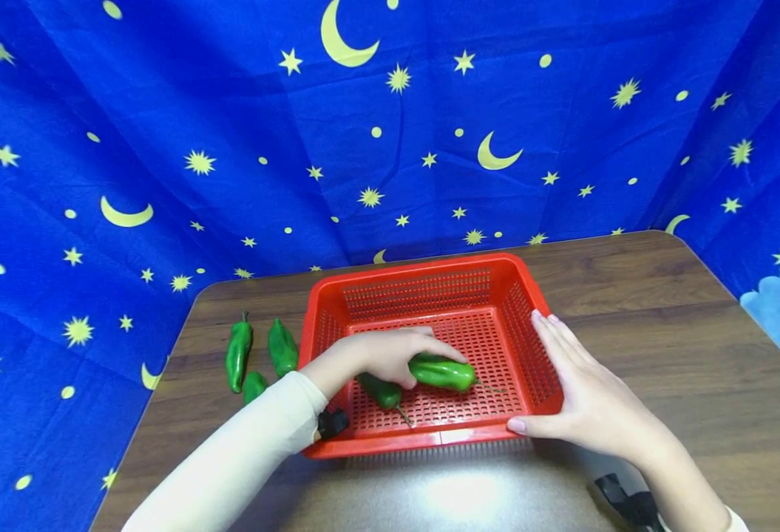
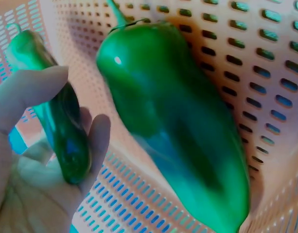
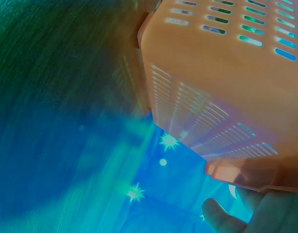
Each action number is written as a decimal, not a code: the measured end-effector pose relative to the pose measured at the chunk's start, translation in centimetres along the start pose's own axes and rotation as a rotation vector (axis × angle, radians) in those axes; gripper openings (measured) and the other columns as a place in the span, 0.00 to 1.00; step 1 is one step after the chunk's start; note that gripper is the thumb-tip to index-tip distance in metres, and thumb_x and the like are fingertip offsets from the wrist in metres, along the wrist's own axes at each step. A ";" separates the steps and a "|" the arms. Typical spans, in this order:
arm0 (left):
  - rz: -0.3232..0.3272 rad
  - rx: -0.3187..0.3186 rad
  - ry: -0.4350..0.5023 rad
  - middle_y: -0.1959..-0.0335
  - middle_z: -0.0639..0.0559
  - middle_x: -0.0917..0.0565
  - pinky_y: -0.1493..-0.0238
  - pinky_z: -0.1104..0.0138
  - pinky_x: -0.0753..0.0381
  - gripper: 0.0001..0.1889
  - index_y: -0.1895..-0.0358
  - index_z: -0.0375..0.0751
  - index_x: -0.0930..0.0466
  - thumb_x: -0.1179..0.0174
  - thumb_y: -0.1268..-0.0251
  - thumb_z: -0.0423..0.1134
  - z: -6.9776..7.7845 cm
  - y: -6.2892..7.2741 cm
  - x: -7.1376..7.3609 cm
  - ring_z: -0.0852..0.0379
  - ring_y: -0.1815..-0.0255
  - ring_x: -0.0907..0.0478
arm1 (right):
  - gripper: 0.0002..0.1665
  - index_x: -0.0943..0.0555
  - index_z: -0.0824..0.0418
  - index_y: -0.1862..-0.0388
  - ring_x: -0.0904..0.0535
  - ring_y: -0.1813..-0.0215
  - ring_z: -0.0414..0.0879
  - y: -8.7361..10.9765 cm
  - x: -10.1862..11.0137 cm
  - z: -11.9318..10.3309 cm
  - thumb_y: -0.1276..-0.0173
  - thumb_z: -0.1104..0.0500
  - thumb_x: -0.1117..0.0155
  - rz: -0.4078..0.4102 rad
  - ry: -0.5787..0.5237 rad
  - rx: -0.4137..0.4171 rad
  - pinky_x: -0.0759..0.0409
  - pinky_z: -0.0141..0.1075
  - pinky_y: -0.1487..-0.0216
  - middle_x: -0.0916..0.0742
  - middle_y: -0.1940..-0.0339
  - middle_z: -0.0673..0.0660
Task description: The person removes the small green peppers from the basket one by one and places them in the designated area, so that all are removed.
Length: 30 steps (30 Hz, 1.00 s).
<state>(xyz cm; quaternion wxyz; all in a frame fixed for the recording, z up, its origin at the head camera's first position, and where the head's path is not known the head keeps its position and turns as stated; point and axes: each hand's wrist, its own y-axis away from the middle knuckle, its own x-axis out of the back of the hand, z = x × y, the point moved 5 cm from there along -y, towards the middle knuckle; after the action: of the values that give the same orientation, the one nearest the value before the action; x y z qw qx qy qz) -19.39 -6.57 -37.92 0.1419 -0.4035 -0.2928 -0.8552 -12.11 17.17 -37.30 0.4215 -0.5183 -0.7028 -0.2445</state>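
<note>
Inside the red plastic basket (image 1: 416,267), my left hand (image 1: 390,356) grips a green pepper (image 1: 448,375) between thumb and fingers. The left wrist view shows this pepper (image 2: 66,131) lying across the fingers, its thin curved stem poking out past the thumb. A second, darker green pepper (image 1: 381,393) lies on the basket floor beside the hand, stem toward the near wall. On the basket's right side, my right hand (image 1: 596,403) rests with straight fingers along the rim, its thumb on the near corner. The right wrist view catches its fingertips (image 3: 217,216) by the rim.
Left of the basket, three green peppers (image 1: 238,355) lie on the wooden table (image 1: 636,295), one partly hidden by the left sleeve. A blue cloth (image 1: 423,177) with yellow moons and stars hangs along the back and sides. Slotted walls ring the basket.
</note>
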 end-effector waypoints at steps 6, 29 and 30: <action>0.110 -0.017 0.036 0.43 0.57 0.27 0.50 0.65 0.27 0.45 0.29 0.70 0.33 0.35 0.47 0.24 0.0 1.4 1.7 0.59 0.50 0.31 | 0.78 0.58 0.51 0.17 0.53 0.17 0.55 0.0 0.0 0.0 0.57 0.26 0.25 0.004 -0.003 0.002 0.34 0.67 0.34 0.47 0.17 0.58; 0.573 0.038 0.099 0.45 0.54 0.27 0.54 0.62 0.24 0.44 0.29 0.68 0.32 0.34 0.49 0.26 1.2 13.2 5.2 0.58 0.52 0.28 | 0.79 0.58 0.52 0.17 0.53 0.17 0.55 0.1 0.0 -0.1 0.57 0.27 0.24 0.016 -0.009 0.015 0.35 0.68 0.35 0.47 0.17 0.59; 0.596 0.039 0.097 0.45 0.54 0.27 0.54 0.62 0.24 0.44 0.29 0.68 0.32 0.34 0.48 0.26 1.3 13.8 5.1 0.58 0.51 0.28 | 0.79 0.58 0.52 0.17 0.53 0.17 0.56 0.1 0.0 0.0 0.57 0.27 0.24 0.016 -0.009 0.015 0.35 0.68 0.35 0.47 0.17 0.59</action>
<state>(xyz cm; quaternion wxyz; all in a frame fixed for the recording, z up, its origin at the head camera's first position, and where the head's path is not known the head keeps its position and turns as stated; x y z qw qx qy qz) -15.22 -16.72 -28.00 0.4083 -0.4274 -0.1708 -0.7883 -12.04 17.13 -37.31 0.4241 -0.5218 -0.7023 -0.2338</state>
